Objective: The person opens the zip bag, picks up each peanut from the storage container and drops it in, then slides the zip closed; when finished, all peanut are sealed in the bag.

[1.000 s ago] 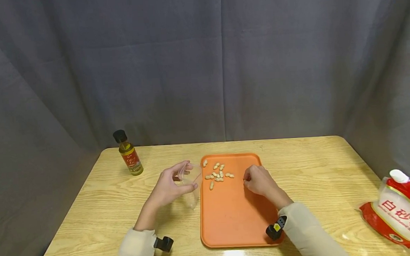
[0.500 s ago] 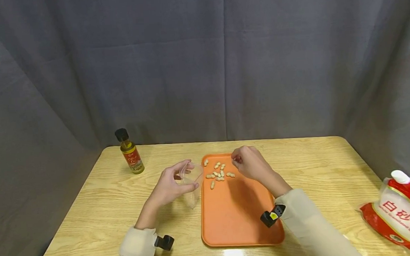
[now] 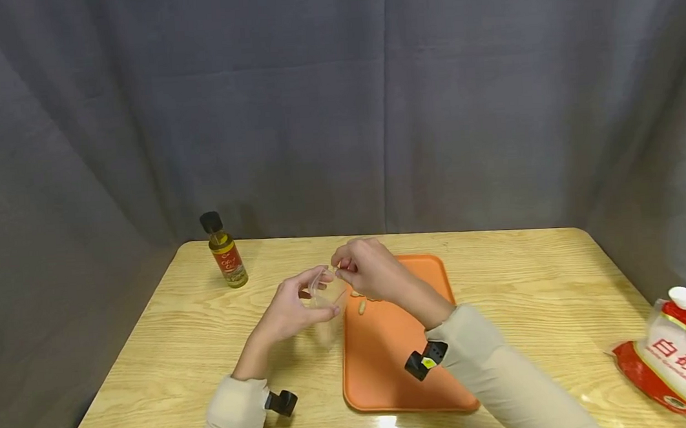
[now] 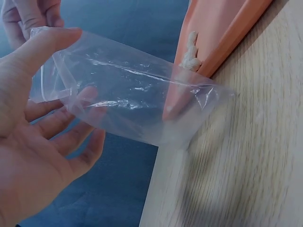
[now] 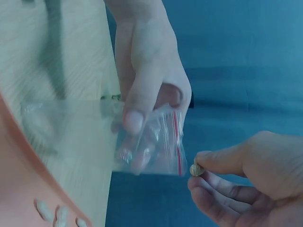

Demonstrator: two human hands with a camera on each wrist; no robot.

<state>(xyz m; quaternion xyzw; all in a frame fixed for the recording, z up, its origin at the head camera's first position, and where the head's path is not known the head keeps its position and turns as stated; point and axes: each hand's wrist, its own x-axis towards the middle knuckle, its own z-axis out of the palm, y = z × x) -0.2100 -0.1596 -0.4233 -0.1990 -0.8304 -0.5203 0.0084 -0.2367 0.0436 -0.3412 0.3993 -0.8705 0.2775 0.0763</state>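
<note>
A clear plastic zip bag [image 4: 128, 104] hangs in my left hand [image 3: 290, 310], gripped near its mouth between thumb and fingers. Its mouth is spread, and a red zip strip lines the edge in the right wrist view. My right hand [image 3: 375, 270] pinches a peanut [image 5: 196, 170] between thumb and fingertips, just outside that mouth. No peanuts show inside the bag. Left of centre on the orange tray [image 3: 398, 373] lie more unshelled peanuts [image 3: 362, 307], most of them hidden by my right hand in the head view.
An olive oil bottle [image 3: 227, 255] with a black cap stands at the table's back left. Far right, a red and white sugar bag [image 3: 673, 352] with a white cap lies on the wooden table [image 3: 164, 359]. Grey curtain [image 3: 279, 114] surrounds the table's back and sides.
From the tray's right side, my right hand has risen and travelled left to the bag's mouth. My left hand keeps holding the bag in nearly the same place.
</note>
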